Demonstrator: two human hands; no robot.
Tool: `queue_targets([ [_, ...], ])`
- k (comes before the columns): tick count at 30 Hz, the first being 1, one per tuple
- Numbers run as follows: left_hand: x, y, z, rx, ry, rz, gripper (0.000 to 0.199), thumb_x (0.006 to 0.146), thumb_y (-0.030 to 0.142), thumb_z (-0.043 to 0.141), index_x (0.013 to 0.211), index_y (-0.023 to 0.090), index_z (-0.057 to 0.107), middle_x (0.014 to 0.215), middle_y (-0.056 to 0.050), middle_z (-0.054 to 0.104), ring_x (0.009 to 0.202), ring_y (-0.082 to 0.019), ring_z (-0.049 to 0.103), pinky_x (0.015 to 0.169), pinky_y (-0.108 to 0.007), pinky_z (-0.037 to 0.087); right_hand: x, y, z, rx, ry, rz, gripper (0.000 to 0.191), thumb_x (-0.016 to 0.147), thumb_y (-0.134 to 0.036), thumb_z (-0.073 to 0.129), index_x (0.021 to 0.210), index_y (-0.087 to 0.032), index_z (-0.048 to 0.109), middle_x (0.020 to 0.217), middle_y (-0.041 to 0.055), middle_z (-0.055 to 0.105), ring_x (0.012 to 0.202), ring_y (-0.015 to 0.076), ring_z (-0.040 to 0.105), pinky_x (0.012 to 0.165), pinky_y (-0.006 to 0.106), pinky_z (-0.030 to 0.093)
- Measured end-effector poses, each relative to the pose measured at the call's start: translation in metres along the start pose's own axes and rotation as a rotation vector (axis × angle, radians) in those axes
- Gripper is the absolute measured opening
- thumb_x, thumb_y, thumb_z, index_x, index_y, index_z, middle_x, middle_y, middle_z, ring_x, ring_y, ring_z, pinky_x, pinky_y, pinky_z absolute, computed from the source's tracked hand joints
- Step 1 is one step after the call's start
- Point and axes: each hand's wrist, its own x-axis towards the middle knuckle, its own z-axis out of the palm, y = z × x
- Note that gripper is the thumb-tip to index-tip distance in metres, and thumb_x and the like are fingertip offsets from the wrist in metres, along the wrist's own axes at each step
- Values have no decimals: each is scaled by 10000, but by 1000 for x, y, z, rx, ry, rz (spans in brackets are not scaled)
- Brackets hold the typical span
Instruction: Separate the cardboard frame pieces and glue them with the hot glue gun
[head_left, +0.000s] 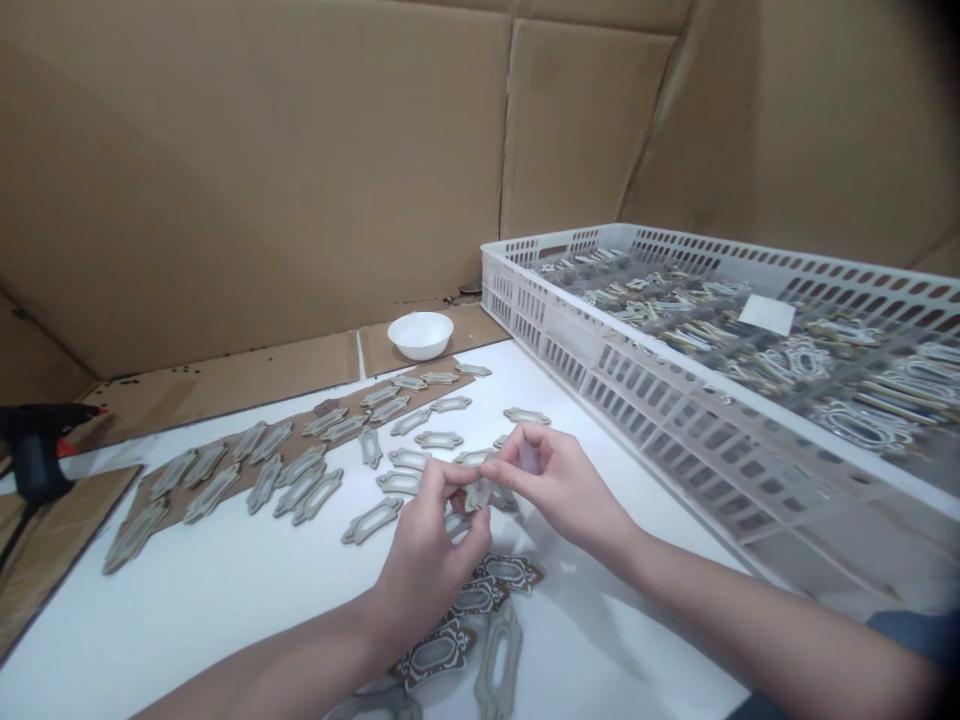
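Pinching a small oblong frame piece (477, 493) between them, the left hand (426, 560) and the right hand (559, 490) meet above the white surface (225, 630). Both are closed to a narrow grip on it, with no wide spread in either. Most of the piece is hidden in the pinch, so its long axis cannot be read with any confidence. It lies directly between the two hands, roughly in the middle of the scene. The left hand is nearer the laid-out pieces, the right nearer the crate.

Just left of the hands, rows of pale slotted plates (300, 490) lie in loose diagonal lines, many on a brown cardboard strip (247, 475). Darker ornate plates (480, 597) lie close under the left hand on the near side. Far right, a white perforated plastic crate (637, 390) holds many similar pieces in compartments. A white bowl (420, 335) stands at the far edge on cardboard, and a black hot glue gun (34, 450) with a red tip lies at far left. Cardboard sheets (262, 170) line the walls behind.
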Motion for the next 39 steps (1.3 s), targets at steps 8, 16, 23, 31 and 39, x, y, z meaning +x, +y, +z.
queue_targets([
  [8, -2, 0, 0, 29, -6, 49, 188, 753, 178, 474, 904, 224, 373, 860, -6, 517, 827, -141, 509, 691, -261, 399, -4, -2, 3, 127, -22, 63, 200, 664, -261, 627, 590, -161, 470, 562, -22, 540, 555, 105, 499, 534, 232, 391],
  [16, -4, -3, 2, -7, 19, 75, 190, 757, 164, 474, 899, 231, 367, 850, 7, 502, 835, -133, 517, 708, -265, 408, -5, 6, 8, 41, 59, -18, 240, 651, -302, 650, 580, -170, 462, 552, -21, 547, 539, 108, 502, 513, 228, 387],
  [23, -4, -2, 2, -92, 30, 62, 173, 769, 154, 471, 891, 234, 377, 855, 15, 497, 835, -115, 517, 711, -243, 409, -3, 13, 9, -70, 95, -111, 246, 643, -312, 659, 619, -179, 453, 475, -72, 417, 442, 72, 396, 430, 194, 309],
  [31, -2, 2, 3, -253, 36, -42, 170, 768, 159, 482, 883, 229, 378, 833, 17, 501, 803, -106, 515, 699, -229, 407, 2, 16, 4, -72, 159, -169, 261, 658, -337, 646, 653, -185, 433, 514, -76, 357, 476, 73, 355, 454, 197, 294],
  [39, 6, -3, 2, -414, 105, -116, 190, 769, 214, 506, 913, 221, 382, 870, -12, 507, 858, -135, 533, 667, -228, 404, 8, 10, -6, -300, 29, -289, 127, 776, -188, 478, 862, -177, 570, 515, -67, 356, 471, 77, 357, 490, 195, 299],
])
